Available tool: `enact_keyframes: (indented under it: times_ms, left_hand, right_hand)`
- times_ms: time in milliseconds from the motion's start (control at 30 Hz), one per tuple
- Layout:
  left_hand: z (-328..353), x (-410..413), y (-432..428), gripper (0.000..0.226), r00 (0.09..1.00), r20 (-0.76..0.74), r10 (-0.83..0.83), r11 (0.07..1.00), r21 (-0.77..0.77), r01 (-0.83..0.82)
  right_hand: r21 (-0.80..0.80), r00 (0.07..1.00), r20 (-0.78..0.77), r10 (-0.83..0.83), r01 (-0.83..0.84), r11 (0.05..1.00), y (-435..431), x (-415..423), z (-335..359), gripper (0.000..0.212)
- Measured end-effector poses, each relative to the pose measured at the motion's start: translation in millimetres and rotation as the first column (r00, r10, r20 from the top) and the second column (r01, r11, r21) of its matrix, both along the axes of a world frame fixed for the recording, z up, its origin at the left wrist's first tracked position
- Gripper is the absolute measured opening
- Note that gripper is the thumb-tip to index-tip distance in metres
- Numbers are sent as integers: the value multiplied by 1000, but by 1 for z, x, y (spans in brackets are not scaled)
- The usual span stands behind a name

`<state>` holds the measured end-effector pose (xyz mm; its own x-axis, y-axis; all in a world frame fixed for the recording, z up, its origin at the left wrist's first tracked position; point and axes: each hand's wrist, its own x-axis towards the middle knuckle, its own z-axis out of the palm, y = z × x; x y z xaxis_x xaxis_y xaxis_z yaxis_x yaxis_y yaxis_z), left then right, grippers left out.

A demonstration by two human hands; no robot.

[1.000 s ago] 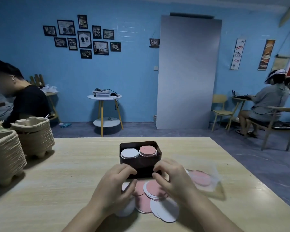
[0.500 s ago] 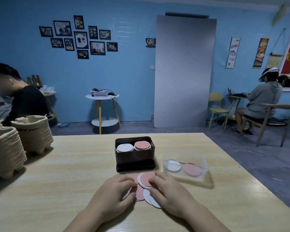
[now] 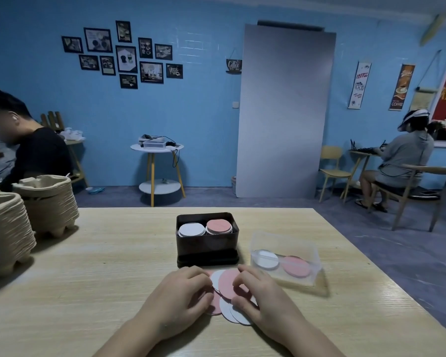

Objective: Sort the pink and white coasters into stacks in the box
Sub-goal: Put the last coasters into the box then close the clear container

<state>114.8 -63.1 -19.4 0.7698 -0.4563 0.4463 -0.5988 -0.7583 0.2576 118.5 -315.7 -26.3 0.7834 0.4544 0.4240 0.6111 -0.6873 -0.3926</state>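
A dark box [image 3: 206,247] stands mid-table with a white stack [image 3: 191,229] on its left side and a pink stack [image 3: 219,226] on its right. Just in front of it lies a loose overlapping pile of pink and white coasters [image 3: 227,283]. My left hand [image 3: 177,296] rests on the pile's left edge, fingers curled onto the coasters. My right hand [image 3: 259,296] covers the pile's right side, fingertips pinching the top pink coaster. The hands hide part of the pile.
A clear plastic container [image 3: 285,261] holding one white and one pink coaster sits right of the box. Stacks of pulp egg trays [image 3: 8,233] fill the table's left edge. People sit at the far left and far right of the room.
Both hands drew back from the box toward me and gathered the loose coasters into a tighter pile. The view tilted, so the clear container is now unobstructed.
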Motion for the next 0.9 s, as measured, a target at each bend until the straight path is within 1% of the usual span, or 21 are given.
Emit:
enact_keyframes:
  times_ms: [67,200,233,300,467,633,667,733,900]
  left_hand:
    - [2,4,-6,27,1000,-8,4,1000,17,-4]
    - [4,14,-19,48,996,-92,11,999,40,-8]
    - [4,16,-22,49,995,-99,10,999,54,-5]
    - [3,20,-24,47,995,-95,16,998,61,-10]
    - [-2,22,-17,38,993,-104,47,999,-17,-49]
    - [3,24,-16,50,994,-106,26,999,25,-23]
    - [4,24,-18,50,995,-102,18,999,41,-14]
    - [4,24,-22,42,997,-81,0,998,57,5]
    - [4,19,-14,22,997,-71,-16,1000,-2,16]
  right_hand:
    - [17,1000,11,-10,9,1000,-3,0,-2,22]
    - [43,999,-2,-42,42,998,-8,-1,-3,24]
    - [56,999,-9,-47,47,997,-9,-1,-2,25]
    - [83,998,-18,-54,56,995,-10,-1,-2,28]
    - [107,998,0,-68,67,992,-11,0,-2,30]
    - [109,997,18,-76,73,991,-10,0,-3,28]
    - [112,997,20,-76,73,991,-10,1,-3,29]
    - [123,996,17,-85,82,989,-11,1,-3,29]
    - [121,995,10,-96,94,988,-12,2,-4,29]
